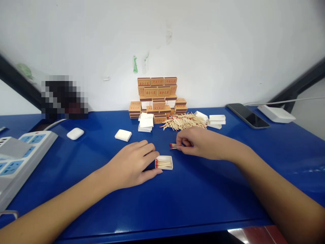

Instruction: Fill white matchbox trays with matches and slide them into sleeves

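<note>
My left hand [135, 162] rests on the blue table, thumb and index finger gripping the left end of a white matchbox tray [170, 163]. Inside that tray lie several red-tipped matches [164, 164], heads toward my left hand. Just up and right of it, my right hand [194, 143] pinches a few matches [173, 146], their red heads pointing left. Behind my right hand is a loose heap of matches [184, 121]. Part of what my right fingers hold is hidden by the hand.
Against the wall rises a stack of matchboxes [157, 91]. White trays [146, 122] stand before it, another tray [123, 135] lies left, more trays [217, 119] right. A power strip [38, 139] and white case [75, 133] are left; a phone [247, 116] and white box [276, 114] right.
</note>
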`<state>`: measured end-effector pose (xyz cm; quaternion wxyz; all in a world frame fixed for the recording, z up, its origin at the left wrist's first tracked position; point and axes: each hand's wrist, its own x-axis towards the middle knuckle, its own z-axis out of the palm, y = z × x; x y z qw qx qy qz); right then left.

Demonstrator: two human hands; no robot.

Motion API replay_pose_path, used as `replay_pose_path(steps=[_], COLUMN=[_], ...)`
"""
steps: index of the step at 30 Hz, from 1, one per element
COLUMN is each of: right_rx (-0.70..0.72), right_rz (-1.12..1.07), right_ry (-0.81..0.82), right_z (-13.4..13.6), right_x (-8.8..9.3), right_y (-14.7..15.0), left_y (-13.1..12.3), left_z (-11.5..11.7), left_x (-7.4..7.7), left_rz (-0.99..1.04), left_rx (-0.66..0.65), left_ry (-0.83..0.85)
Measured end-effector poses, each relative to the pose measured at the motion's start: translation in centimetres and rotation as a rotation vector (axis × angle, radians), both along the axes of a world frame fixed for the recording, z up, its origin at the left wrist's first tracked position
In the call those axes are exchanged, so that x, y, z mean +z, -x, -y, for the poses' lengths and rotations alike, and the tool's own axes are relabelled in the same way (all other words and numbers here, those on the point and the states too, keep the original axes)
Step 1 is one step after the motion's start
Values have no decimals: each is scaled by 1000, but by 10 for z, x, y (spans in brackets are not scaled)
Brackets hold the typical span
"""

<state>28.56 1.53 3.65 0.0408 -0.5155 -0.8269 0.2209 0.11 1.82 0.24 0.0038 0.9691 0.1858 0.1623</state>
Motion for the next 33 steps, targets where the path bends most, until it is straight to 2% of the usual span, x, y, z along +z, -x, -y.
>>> replay_pose_path(steps=[3, 7, 13, 16, 20, 27, 33], right_rx=[-9, -32, -129, -145, -71, 51, -57], right_rz=[30, 24, 9, 33, 29, 18, -114], right_ry=[-91, -112, -268, -246, -172, -235, -233], right_z=[-2, -3, -11, -16, -23, -28, -22], right_x=[-1, 1, 10, 8, -2, -14, -5], right_y=[2, 1, -27, -38, -37, -29, -26], left_y=[0, 0, 1, 2, 1, 2, 3], left_z=[0, 0, 0, 1, 1, 2, 1], left_x=[0, 0, 0, 0, 0, 1, 1], left_rz=[5, 4, 7, 10, 13, 7, 5], left_rx=[0, -2, -6, -7, -8, -10, -7], left_ry=[-7, -9, 2, 3, 1, -6, -14])
